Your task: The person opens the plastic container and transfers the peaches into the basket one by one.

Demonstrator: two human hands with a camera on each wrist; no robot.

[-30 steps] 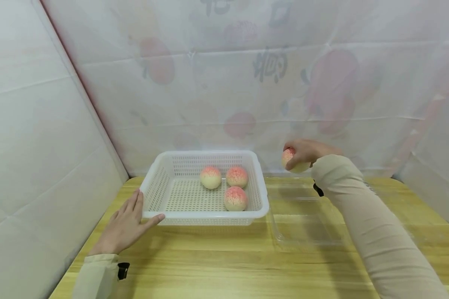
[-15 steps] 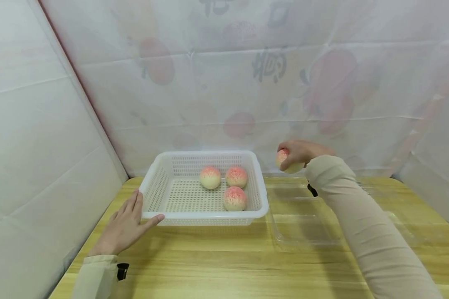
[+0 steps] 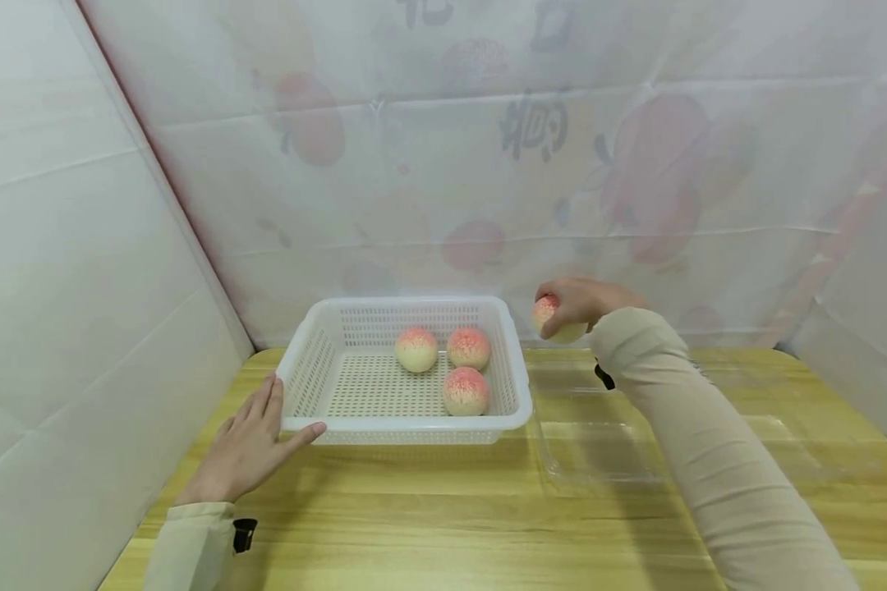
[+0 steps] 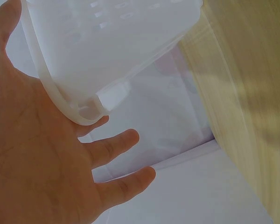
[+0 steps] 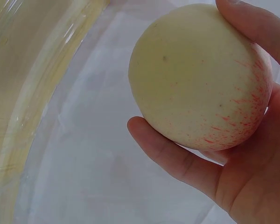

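The right hand (image 3: pixel 580 302) is gripping a peach (image 3: pixel 550 318), its fingers curling round the fruit and holding it in the air just beyond the right rim of the white basket (image 3: pixel 406 423), above the far end of a clear plastic tray (image 3: pixel 599 460) that is lying on the wooden surface (image 3: pixel 443 525). In the right wrist view the peach (image 5: pixel 200 77) is showing its pale cream side with red speckles toward the palm, and the fingers (image 5: pixel 172 154) are wrapping under and over it. The left hand (image 3: pixel 247 447) is resting flat on the surface with its fingers straight and spread, the thumb and fingertips touching the near left corner of the basket; the left wrist view is showing the open palm (image 4: pixel 32 154) lying against the basket's rim (image 4: pixel 70 105). Inside the basket three more peaches are sitting toward the right half: one (image 3: pixel 416 350) at the back left, one (image 3: pixel 469 348) just beside it to the right, and one (image 3: pixel 466 391) nearer the front wall, close to the other two. A beige sleeve (image 3: pixel 710 460) is covering the right forearm. White sheeting printed with faint fruit pictures (image 3: pixel 488 164) is hanging behind and to the sides of the surface.
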